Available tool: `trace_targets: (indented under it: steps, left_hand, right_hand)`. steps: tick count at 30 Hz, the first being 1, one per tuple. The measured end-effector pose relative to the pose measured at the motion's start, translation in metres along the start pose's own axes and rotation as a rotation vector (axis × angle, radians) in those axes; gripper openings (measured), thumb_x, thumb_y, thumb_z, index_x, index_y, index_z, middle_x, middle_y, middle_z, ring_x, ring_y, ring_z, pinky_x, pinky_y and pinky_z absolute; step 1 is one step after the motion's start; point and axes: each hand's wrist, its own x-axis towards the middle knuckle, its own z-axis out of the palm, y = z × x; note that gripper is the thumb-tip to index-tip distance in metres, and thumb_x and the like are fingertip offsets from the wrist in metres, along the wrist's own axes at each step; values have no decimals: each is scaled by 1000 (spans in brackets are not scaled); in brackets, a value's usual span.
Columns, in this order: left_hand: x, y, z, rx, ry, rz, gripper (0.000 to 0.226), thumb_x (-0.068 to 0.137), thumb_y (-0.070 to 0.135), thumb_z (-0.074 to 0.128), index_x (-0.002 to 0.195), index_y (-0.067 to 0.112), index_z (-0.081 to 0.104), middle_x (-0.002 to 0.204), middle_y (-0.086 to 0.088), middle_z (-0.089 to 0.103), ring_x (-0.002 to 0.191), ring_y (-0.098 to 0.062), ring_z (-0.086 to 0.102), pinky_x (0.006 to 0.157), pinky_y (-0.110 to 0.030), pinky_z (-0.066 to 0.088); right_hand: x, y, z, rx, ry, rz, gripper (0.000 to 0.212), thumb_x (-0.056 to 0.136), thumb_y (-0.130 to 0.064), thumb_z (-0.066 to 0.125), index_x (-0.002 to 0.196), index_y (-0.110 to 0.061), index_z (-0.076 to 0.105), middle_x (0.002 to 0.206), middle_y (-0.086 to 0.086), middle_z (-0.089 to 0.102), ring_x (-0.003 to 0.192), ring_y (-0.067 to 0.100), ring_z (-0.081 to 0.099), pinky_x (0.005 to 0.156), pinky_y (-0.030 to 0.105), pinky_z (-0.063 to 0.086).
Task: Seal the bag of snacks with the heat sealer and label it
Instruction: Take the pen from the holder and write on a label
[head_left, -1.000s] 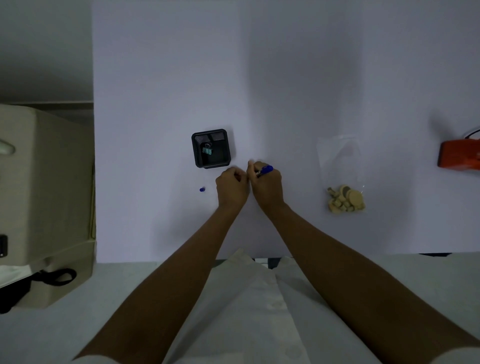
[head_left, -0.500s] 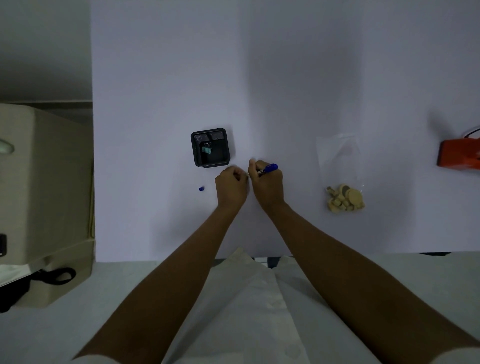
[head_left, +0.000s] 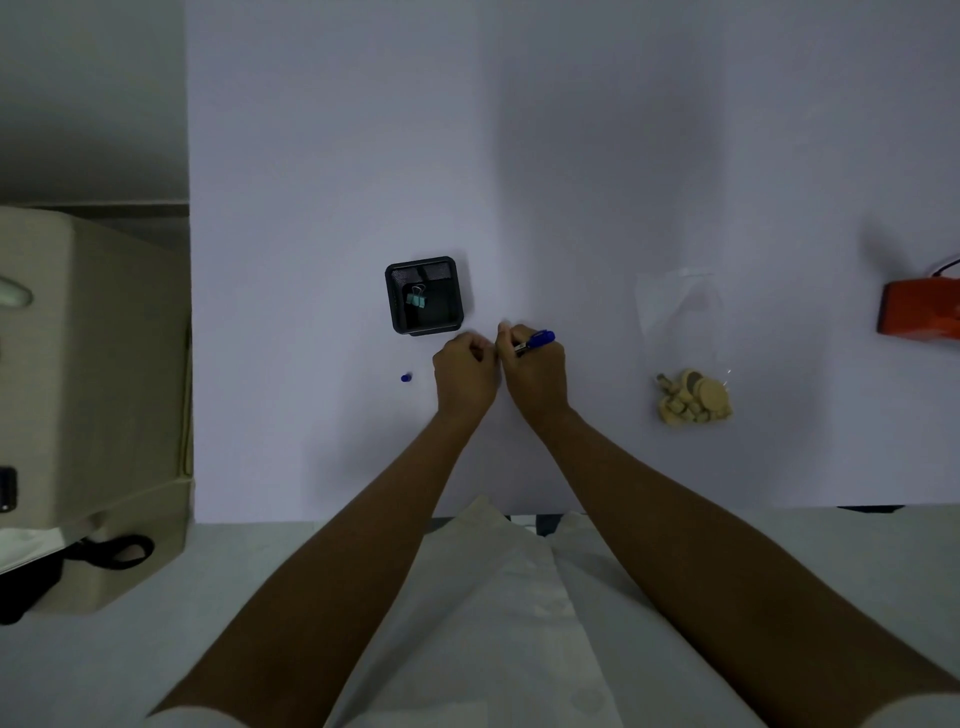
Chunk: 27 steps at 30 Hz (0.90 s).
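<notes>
A clear plastic bag (head_left: 675, 312) lies on the white table (head_left: 571, 156) to the right, with pale round snacks (head_left: 693, 399) heaped at its near end. An orange heat sealer (head_left: 919, 309) sits at the right edge, partly cut off. My right hand (head_left: 535, 371) grips a blue pen (head_left: 537, 341), its tip pointing left toward my left hand (head_left: 465, 374). The left hand is closed, fingertips pressed against the table beside the pen tip; whatever lies under the fingers is hidden. A blue pen cap (head_left: 406, 378) lies left of my left hand.
A black square tray (head_left: 457, 296) with a green binder clip (head_left: 415, 299) inside stands just beyond my left hand. A beige case (head_left: 93, 364) and a black strap (head_left: 114, 552) are off the table's left side. The table's near edge runs under my forearms.
The pen in my right hand has shifted slightly right and tilted a little. Both hands stay close together at the same spot.
</notes>
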Motion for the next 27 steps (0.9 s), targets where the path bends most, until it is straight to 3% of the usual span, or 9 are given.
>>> trace_targets:
  steps: [9, 20, 24, 27]
  left_hand:
    - [0, -3, 1, 18, -1, 32, 11, 88, 1, 61, 81, -1, 69, 81, -13, 69, 68, -11, 57, 61, 2, 39]
    - [1, -3, 2, -7, -5, 31, 9, 88, 0, 61, 83, -1, 68, 80, -12, 68, 69, -12, 58, 60, -1, 41]
    - [-2, -5, 1, -34, 9, 57, 7, 89, 3, 62, 86, 1, 67, 80, -10, 67, 71, -15, 60, 66, -12, 44]
    - [-5, -7, 0, -56, 29, 70, 4, 90, 7, 65, 89, 4, 66, 79, -9, 67, 71, -17, 61, 67, -12, 46]
  right_hand:
    - [0, 5, -6, 13, 20, 9, 49, 98, -13, 54, 55, -27, 35, 51, -9, 39, 48, 7, 37, 53, 20, 33]
    - [-1, 2, -13, 59, 71, 31, 49, 98, -15, 54, 54, -24, 34, 49, -5, 38, 46, 13, 36, 49, 31, 32]
    - [-3, 3, -22, 188, 102, 122, 49, 99, -25, 54, 61, 5, 47, 53, 22, 47, 46, 30, 43, 45, 41, 36]
    - [-6, 3, -29, 178, 119, 112, 47, 99, -26, 53, 68, 9, 55, 61, 28, 55, 54, 39, 52, 49, 43, 42]
